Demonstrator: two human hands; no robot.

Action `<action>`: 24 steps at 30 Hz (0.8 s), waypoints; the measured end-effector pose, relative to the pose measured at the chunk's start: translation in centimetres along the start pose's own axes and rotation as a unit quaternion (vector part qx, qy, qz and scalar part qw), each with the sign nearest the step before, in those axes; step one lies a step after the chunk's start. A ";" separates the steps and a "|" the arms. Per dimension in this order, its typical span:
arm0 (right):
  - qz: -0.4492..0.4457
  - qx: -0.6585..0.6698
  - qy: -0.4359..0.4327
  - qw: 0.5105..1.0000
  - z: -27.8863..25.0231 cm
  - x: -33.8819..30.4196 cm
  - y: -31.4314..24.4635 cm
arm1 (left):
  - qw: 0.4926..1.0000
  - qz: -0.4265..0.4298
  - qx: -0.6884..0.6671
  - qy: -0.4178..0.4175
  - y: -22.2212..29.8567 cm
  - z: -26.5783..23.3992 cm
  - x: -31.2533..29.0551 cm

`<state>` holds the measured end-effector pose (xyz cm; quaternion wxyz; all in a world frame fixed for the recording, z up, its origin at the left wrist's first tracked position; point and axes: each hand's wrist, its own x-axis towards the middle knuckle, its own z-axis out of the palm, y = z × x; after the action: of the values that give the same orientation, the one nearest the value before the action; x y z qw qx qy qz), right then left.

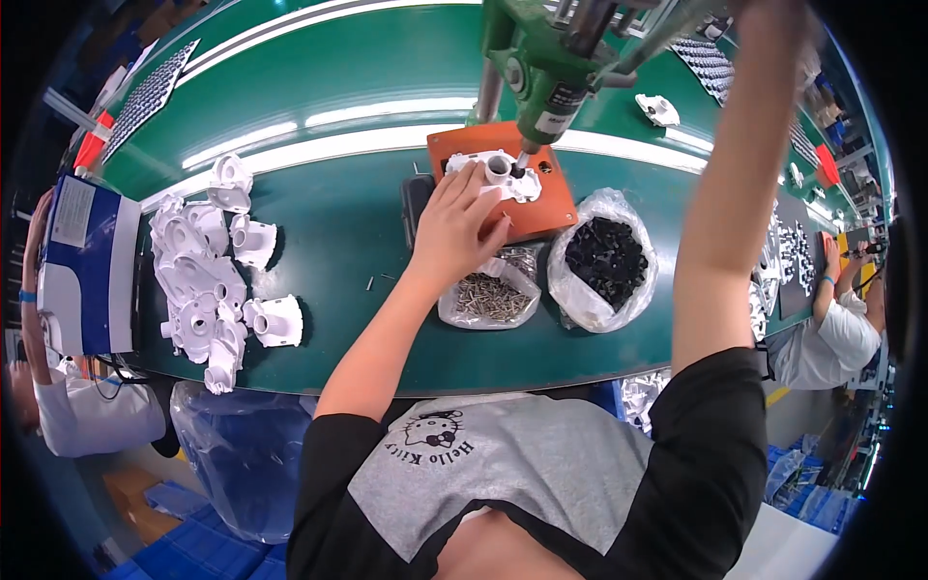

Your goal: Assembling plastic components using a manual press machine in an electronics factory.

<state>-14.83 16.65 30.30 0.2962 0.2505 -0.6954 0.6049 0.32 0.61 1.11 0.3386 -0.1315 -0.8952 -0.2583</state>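
Nearest the lens is the person's own chest in a grey and black shirt, with both forearms rising from it. Beyond it spreads the green worktop, crossed by pale stripes toward its far edge. A green press-type machine stands over the worktop's middle, its tip coming down on an orange fixture block. Near the left edge lies a heap of white moulded plastic housings, and beside that a blue and white box. Close to the near edge sit two clear bags, one of black plastic parts and a smaller one of silvery screws. On the orange block rests a white plastic housing, irregular in outline, with a round upright collar right under the machine tip. The left hand lies flat with fingers spread, pressing the housing's near side. The right hand is raised near the machine, blurred, so its grip cannot be told.
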 end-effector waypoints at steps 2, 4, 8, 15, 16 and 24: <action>-0.121 0.216 -0.032 0.968 -9.6 -4.1 2.4 | 1.000 0.017 0.002 -0.011 0.3 0.6 0.6; -0.235 0.213 -0.017 0.948 -12.2 -13.4 3.8 | 1.000 0.019 0.006 -0.016 0.3 0.6 1.0; -0.109 0.246 -0.016 0.963 -11.1 -25.9 7.6 | 0.999 0.008 0.023 -0.021 -0.4 -0.1 0.5; -0.163 0.182 -0.104 0.964 -12.2 -23.4 7.5 | 0.995 -0.028 -0.055 -0.073 0.1 -1.0 0.3; -0.181 0.255 -0.122 0.942 -12.4 -21.5 7.5 | 0.998 -0.017 -0.026 -0.048 0.4 -0.9 0.2; -0.115 0.236 -0.143 0.954 0.8 -3.4 9.6 | 0.993 -0.072 -0.069 -0.056 1.7 -1.5 1.0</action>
<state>-19.28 17.22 21.15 0.1941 0.4755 -0.5344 0.6713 1.06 1.24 3.36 0.2585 -0.1039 -0.8999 -0.3354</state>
